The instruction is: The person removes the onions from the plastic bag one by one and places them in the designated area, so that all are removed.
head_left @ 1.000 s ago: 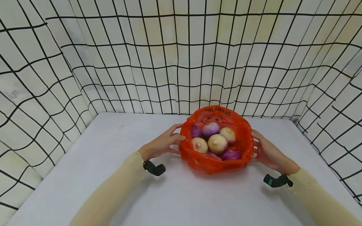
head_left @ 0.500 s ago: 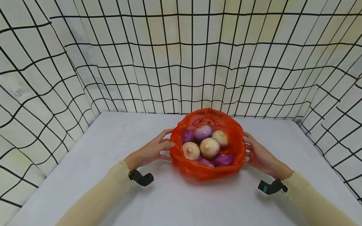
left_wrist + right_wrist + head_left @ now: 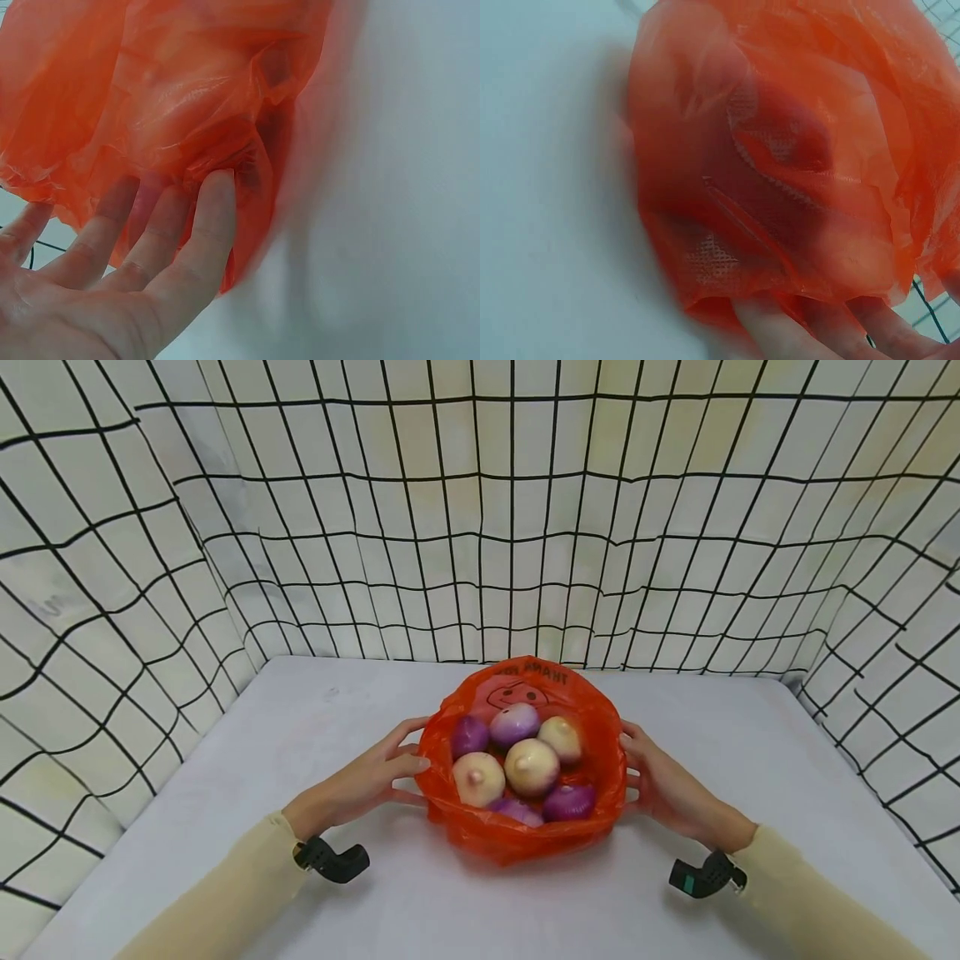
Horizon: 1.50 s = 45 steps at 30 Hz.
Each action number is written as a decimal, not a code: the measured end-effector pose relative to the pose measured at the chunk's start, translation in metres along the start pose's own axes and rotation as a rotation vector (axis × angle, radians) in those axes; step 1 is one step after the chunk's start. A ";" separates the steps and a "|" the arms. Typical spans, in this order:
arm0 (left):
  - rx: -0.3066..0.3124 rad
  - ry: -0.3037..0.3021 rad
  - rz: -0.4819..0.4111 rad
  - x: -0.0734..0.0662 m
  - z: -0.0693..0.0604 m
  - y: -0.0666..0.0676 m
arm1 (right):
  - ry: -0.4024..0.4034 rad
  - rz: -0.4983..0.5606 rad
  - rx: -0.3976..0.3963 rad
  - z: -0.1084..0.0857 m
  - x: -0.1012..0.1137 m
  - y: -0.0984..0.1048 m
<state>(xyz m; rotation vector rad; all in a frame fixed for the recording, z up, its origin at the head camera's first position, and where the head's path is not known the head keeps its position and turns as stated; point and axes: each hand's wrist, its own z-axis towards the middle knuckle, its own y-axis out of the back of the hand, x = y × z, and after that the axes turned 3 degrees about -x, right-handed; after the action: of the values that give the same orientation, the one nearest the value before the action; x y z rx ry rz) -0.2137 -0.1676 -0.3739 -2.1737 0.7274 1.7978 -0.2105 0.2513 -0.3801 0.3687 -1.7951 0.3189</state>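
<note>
A red plastic bag [image 3: 468, 839], its mouth spread wide, stands on the white table in the head view. Several onions lie in it, some purple like the onion [image 3: 570, 802] at the front, some pale like the onion [image 3: 532, 767] in the middle. My left hand [image 3: 367, 781] rests on the bag's left side, thumb at the rim. In the left wrist view its fingers [image 3: 214, 214] lie nearly straight against the plastic. My right hand [image 3: 667, 785] touches the bag's right side. The right wrist view shows its fingers [image 3: 780, 330] at the bag, tips partly hidden by folds.
White walls with black grid netting [image 3: 495, 539] enclose the table [image 3: 525, 914] at the back and sides. A black wrist device [image 3: 332, 860] sits on the left wrist and another black device [image 3: 707, 873] on the right.
The bag of onions has moved left and closer to me across the table, with both hands moving along at its sides. The camera view has shifted slightly.
</note>
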 end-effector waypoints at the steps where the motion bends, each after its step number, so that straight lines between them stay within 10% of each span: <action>1: 0.000 -0.001 0.002 0.000 -0.003 0.001 | -0.002 0.004 0.003 0.000 0.000 -0.002; 20: -0.013 0.006 0.005 0.012 -0.051 0.025 | -0.016 0.058 0.060 -0.003 -0.004 -0.044; 32: -0.030 -0.008 0.079 0.009 -0.057 0.032 | -0.012 -0.003 -0.003 -0.003 -0.004 -0.044; 45: -0.319 -0.073 0.269 -0.013 -0.050 0.051 | 0.236 -0.277 -0.250 -0.005 0.015 -0.027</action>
<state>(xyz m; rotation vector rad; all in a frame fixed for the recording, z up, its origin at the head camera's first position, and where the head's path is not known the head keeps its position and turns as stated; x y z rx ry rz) -0.1989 -0.2313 -0.3430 -2.2749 0.7945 2.2535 -0.1979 0.2274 -0.3641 0.3794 -1.5073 -0.0563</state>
